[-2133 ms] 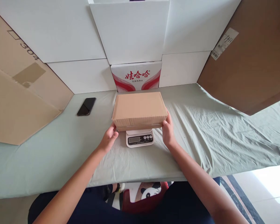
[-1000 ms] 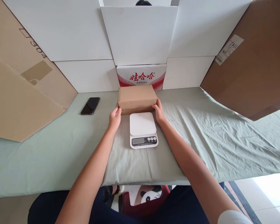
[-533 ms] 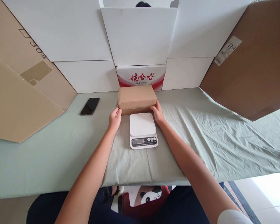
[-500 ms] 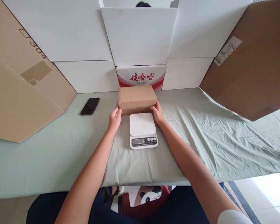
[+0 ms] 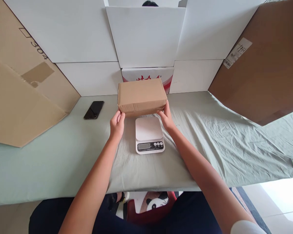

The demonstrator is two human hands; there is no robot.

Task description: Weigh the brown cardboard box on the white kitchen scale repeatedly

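Observation:
Between my two hands is a closed brown cardboard box [image 5: 142,93], held up a little above the cloth and just behind the scale. My left hand [image 5: 117,124] grips its lower left corner, the thumb on the front face. At the lower right corner, my right hand [image 5: 166,117] has its thumb against the front and its fingers along the side. A white kitchen scale [image 5: 149,135] lies flat between my forearms, its plate bare and its display blank. The fingertips under the box are hidden.
A black phone [image 5: 94,110] lies on the green cloth [image 5: 88,162] to the left. White panels and a white-and-red carton [image 5: 168,81] stand behind. Large cardboard sheets [image 5: 31,81] flank the left side, and another brown cardboard piece [image 5: 263,68] stands at right.
Both hands have lifted the cardboard box; it now looks larger and covers more of the carton's red lettering. The scale and phone have stayed where they were.

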